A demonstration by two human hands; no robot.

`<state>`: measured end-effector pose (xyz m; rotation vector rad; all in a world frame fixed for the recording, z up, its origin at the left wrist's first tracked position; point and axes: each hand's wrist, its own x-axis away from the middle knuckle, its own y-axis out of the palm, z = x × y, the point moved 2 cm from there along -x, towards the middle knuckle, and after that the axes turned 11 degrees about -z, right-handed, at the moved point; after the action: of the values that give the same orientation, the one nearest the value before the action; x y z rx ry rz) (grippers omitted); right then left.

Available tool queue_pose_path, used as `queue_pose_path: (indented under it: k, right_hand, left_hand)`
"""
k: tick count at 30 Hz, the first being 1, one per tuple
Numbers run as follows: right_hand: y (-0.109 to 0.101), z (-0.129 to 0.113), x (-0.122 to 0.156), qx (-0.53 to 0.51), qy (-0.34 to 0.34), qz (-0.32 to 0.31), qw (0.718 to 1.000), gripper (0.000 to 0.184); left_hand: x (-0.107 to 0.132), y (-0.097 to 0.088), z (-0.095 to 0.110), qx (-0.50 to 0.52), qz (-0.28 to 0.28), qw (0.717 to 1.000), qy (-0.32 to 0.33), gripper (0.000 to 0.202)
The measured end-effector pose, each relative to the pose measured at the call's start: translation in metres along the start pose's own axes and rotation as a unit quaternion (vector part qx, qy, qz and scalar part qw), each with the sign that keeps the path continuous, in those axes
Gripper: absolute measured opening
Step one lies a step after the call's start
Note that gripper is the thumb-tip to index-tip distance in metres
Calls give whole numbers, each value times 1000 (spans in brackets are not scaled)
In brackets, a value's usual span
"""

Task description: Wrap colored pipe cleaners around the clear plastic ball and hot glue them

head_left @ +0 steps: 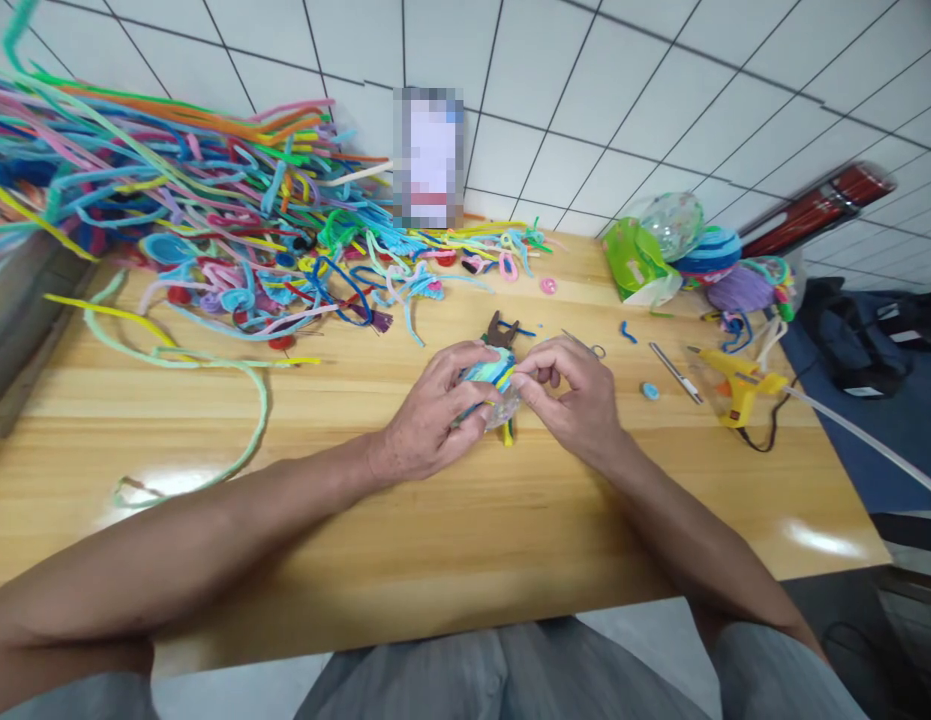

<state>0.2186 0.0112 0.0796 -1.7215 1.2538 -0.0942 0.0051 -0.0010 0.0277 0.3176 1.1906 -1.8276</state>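
Observation:
My left hand (435, 410) is closed around a clear plastic ball (504, 408) partly wrapped in blue, light green and yellow pipe cleaners. The fingers of my right hand (574, 395) are pinched together at the ball's right edge, on a yellow pipe cleaner (505, 378); its tip is hidden by the fingers. Beneath the ball lies a pair of pliers (499, 330), its dark jaws showing behind my hands and a yellow handle in front. A pair of scissors, mostly covered by my right hand, shows a metal loop (598, 351).
A large heap of coloured pipe cleaners (210, 210) fills the back left. A phone (433, 160) leans on the tiled wall. On the right lie a yellow glue gun (739, 388), a utility knife (675, 372), a blue disc (649, 391) and wrapped balls (709, 250). A green strand (261, 420) curls at left.

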Motion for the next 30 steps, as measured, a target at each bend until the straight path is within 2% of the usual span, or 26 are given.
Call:
queue_pose_path:
  k: [13,19,27,30]
  right_hand:
    - [1,1,-5,-41,49,-19,998,10]
    - [0,-1,-6,-49,36,-14,998,10]
    - [4,-2,-5,-26,54,-3,998,10]
    - [6,-3,1,12,19,31,999,5]
  left_hand:
    - [0,-2,-3,25,-11,999,-26,22]
    - [0,-4,-3,6,-30,999,-23,17]
    - [-1,-6,-3,-3,-20,999,-25,13]
    - [-1,-5,-3,-12,-16,999,-25,13]
